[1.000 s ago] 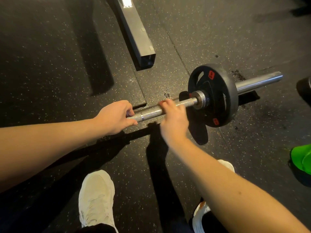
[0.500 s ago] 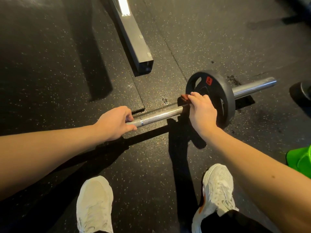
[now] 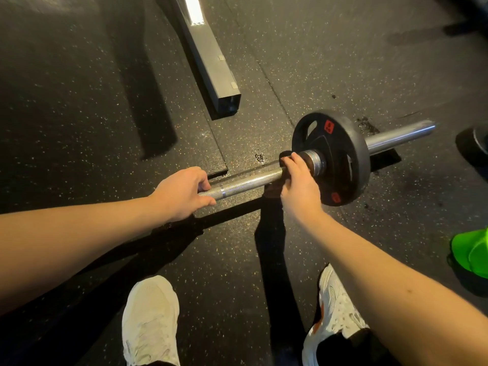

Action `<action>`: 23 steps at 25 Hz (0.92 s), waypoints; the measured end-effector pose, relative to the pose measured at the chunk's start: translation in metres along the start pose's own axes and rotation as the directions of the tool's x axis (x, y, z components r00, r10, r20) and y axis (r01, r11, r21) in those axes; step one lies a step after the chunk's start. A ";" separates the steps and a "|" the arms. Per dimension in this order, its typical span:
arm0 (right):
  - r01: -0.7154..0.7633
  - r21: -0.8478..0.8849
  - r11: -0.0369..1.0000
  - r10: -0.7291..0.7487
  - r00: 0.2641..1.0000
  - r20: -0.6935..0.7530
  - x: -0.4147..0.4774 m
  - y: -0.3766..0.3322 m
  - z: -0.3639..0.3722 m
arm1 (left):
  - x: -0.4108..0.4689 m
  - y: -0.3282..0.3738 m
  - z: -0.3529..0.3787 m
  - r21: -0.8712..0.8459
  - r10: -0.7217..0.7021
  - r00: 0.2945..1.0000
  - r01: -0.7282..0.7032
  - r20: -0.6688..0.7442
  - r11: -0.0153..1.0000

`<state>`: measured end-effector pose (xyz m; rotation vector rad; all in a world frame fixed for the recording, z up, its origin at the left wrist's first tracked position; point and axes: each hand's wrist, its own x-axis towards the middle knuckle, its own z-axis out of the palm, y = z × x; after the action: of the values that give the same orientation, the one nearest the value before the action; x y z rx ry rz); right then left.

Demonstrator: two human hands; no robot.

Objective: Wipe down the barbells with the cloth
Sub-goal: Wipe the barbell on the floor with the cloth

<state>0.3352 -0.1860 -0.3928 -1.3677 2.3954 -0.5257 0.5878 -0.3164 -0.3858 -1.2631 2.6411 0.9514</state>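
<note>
The black speckled rubber floor (image 3: 79,107) fills the view. From its left edge a bare forearm reaches in to the left hand (image 3: 182,192), near the middle of the floor. Its fingers are curled over the top of the barbell (image 3: 248,182) and the thumb is tucked beneath, so the hand is clamped round the rough steel shaft. Nearer the bottom edge stands the left shoe (image 3: 150,318), pale, toe pointing away from the person. Beyond the left hand a square metal beam (image 3: 208,56) lies on the floor, running from the top edge down to an open end just short of the shaft.

The barbell slants from the left hand up toward the right edge, with its shadow a dark band on the floor on the near side. Right of the bare stretch of shaft, the right hand (image 3: 298,186) is wrapped round the bar with the cloth (image 3: 284,155) under its fingers. Only dark bits of cloth show, past the fingertips and below the heel of the hand, and the grip is tight on cloth and bar together. This hand touches the ringed steel collar (image 3: 315,161). Next comes the black weight plate (image 3: 343,143), upright on the bar, with red labels. The right shoe (image 3: 335,307) stands by the bottom edge, under the right forearm. The smooth end of the bar sticks out past the plate. At the right edge lies a bright green thing (image 3: 472,252), cut off by the frame.
</note>
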 end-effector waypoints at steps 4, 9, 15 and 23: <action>0.088 0.159 0.983 -0.092 0.995 0.021 -0.034 -0.049 0.039 | 0.001 -0.001 -0.001 0.002 -0.015 1.000 0.015 0.015 1.000; 0.324 0.074 0.943 -0.328 0.943 0.053 -0.008 -0.004 0.020 | 0.002 0.000 0.000 -0.017 -0.010 1.000 0.011 0.015 1.000; 0.022 0.094 0.995 -0.010 0.992 -0.128 -0.002 0.000 0.017 | 0.002 0.001 -0.002 -0.003 -0.025 0.999 0.025 0.028 1.000; 0.372 0.239 0.897 -0.402 0.911 0.095 -0.047 -0.040 0.049 | 0.001 0.000 0.003 0.000 -0.052 0.999 0.052 -0.008 0.999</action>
<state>0.4105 -0.1720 -0.4122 -1.7255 1.8911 -0.7383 0.5869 -0.3159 -0.3885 -1.3304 2.6005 0.9409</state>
